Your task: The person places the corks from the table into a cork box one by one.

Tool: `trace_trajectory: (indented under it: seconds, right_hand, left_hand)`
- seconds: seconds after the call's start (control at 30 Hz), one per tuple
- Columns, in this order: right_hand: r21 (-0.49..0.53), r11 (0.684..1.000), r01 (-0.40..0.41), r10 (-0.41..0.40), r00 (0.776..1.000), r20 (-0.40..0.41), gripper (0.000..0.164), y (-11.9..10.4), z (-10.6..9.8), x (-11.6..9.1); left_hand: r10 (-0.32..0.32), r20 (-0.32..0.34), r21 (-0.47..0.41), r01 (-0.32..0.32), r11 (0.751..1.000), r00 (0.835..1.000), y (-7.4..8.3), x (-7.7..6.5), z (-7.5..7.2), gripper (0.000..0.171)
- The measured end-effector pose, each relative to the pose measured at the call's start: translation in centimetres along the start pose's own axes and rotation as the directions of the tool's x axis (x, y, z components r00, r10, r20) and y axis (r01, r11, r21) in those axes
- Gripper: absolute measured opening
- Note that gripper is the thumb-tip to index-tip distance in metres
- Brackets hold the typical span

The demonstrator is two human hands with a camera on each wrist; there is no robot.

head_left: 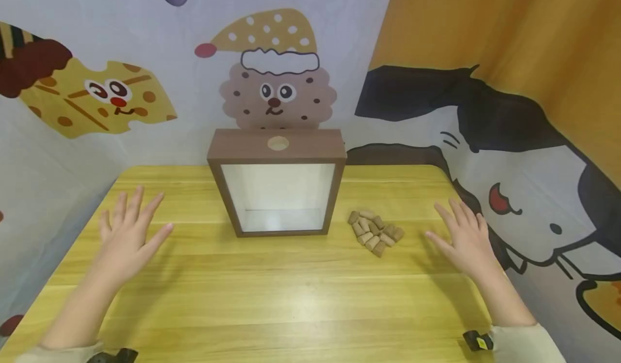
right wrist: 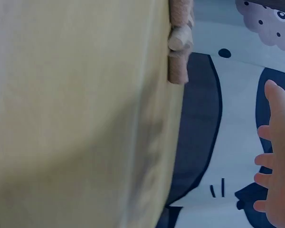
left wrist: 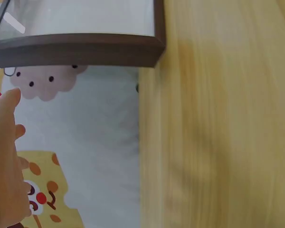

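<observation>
My left hand (head_left: 125, 241) is held over the table's left side with its fingers spread and nothing in them. Over the right side, my right hand (head_left: 467, 240) is likewise spread and holds nothing. Between them, toward the back, stands a brown box frame (head_left: 277, 147) with a clear front and a round hole in its top. A small pile of corks (head_left: 373, 231) lies right of the frame, nearer my right hand. In the right wrist view, a few corks (right wrist: 178, 66) show at the top, apart from the fingers.
The wooden table (head_left: 291, 298) has rounded back corners. Behind it hangs a curtain (head_left: 184, 93) printed with cartoon figures, which also runs along the right side. Dark wrist bands (head_left: 477, 341) sit at both sleeves.
</observation>
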State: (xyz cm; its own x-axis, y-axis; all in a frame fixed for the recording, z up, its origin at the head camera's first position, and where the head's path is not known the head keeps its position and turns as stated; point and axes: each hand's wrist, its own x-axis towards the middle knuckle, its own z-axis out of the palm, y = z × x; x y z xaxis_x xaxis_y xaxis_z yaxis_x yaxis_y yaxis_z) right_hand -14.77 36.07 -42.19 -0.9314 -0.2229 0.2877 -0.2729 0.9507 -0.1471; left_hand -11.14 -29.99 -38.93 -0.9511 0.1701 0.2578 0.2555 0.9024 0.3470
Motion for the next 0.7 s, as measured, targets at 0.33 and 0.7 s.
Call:
trace_trajectory:
  seconds: [0.33, 0.7]
  right_hand:
    - [0.068, 0.998, -0.006, 0.009, 0.999, -0.035, 0.060, -1.3, 2.3, -0.4]
    - [0.230, 0.970, -0.076, 0.073, 0.997, 0.018, 0.056, -2.0, 5.0, -0.7]
  left_hand:
    - [0.023, -0.152, -0.177, -0.050, 0.983, 0.988, 2.2, 2.1, 0.5, 0.064]
    - [0.121, -0.326, -0.341, -0.236, 0.910, 0.937, 4.7, 5.0, 1.0, 0.061]
